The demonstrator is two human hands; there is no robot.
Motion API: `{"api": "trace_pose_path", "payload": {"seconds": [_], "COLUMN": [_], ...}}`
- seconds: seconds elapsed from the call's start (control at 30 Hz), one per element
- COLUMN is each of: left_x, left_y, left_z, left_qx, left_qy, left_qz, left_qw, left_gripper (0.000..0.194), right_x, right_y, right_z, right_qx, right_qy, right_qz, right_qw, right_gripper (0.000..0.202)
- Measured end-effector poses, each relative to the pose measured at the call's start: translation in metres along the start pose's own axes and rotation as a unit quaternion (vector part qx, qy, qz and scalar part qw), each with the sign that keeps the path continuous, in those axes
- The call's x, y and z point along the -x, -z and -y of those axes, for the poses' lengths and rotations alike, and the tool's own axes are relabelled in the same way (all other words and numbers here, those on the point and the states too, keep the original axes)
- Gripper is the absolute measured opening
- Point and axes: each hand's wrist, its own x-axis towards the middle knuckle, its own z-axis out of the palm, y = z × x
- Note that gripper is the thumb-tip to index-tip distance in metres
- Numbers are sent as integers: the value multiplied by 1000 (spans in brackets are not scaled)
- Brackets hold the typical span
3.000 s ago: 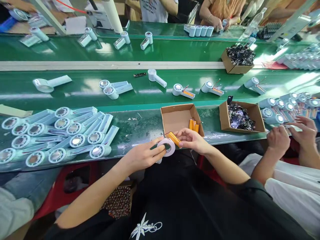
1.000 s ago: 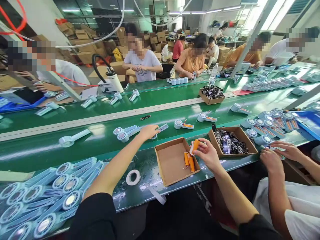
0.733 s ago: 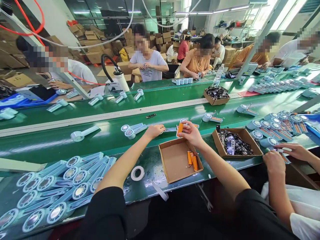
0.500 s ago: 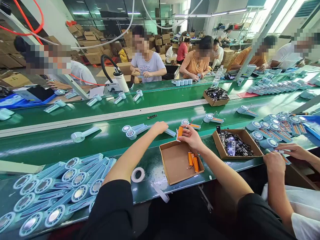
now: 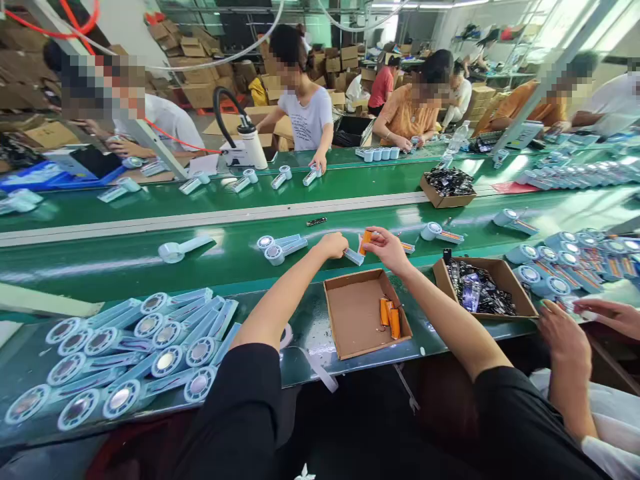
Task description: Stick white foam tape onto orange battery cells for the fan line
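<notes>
My left hand [image 5: 334, 245] is closed on a light blue handheld fan part [image 5: 355, 256], whose handle end sticks out to the right of the fingers. Between the thumb and fingers of my right hand [image 5: 389, 248] is an orange battery [image 5: 366, 241], held upright just beside that handle end. Below my hands, an open cardboard tray [image 5: 350, 327] on the table's near edge holds several orange batteries [image 5: 390, 319] at its right side. Two blue fan parts [image 5: 274, 254] lie on the green belt, left of my left hand.
Many blue fan parts [image 5: 167, 361] are piled at the left. A box of black circuit boards [image 5: 480, 293] stands at the right, near a co-worker's hands [image 5: 565, 330]. Behind the tray's left side lies a tape roll [image 5: 286, 335]. People sit across the belt.
My right hand and the battery have come close to the fan handle in my left hand. The view has shifted slightly. Across the belt, a person's hand now reaches to a fan part.
</notes>
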Motion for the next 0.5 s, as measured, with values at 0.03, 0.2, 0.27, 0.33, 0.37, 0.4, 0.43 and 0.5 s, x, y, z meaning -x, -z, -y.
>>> {"api": "trace_pose_path", "payload": {"seconds": [0.03, 0.2, 0.27, 0.33, 0.37, 0.4, 0.43, 0.5], "left_x": [-4, -8, -8, -10, -11, -12, -14, -16], "left_y": [3, 12, 11, 10, 9, 9, 8, 7], "left_z": [2, 13, 13, 12, 10, 8, 6, 3], "left_qx": [10, 60, 74, 87, 94, 99, 104, 115], "left_qy": [2, 30, 54, 76, 84, 92, 98, 107], "left_qz": [10, 9, -8, -23, -28, -33, -36, -40], "left_qw": [1000, 998, 996, 993, 992, 990, 989, 987], "left_gripper": [13, 32, 34, 35, 35, 36, 36, 36], "right_x": [-9, -30, -31, -31, -31, -32, -32, -33], "right_y": [0, -5, -7, -8, -8, -8, -8, -8], "right_z": [-3, -10, -11, -10, -10, -10, -11, -11], "right_qx": [50, 222, 292, 358, 389, 419, 446, 491], "right_qy": [-5, -21, -19, -15, -14, -13, -13, -16], "right_qz": [9, 59, 91, 118, 129, 140, 151, 174], "right_qw": [999, 973, 952, 926, 912, 897, 882, 853], "right_gripper": [57, 42, 37, 36, 37, 38, 40, 42]}}
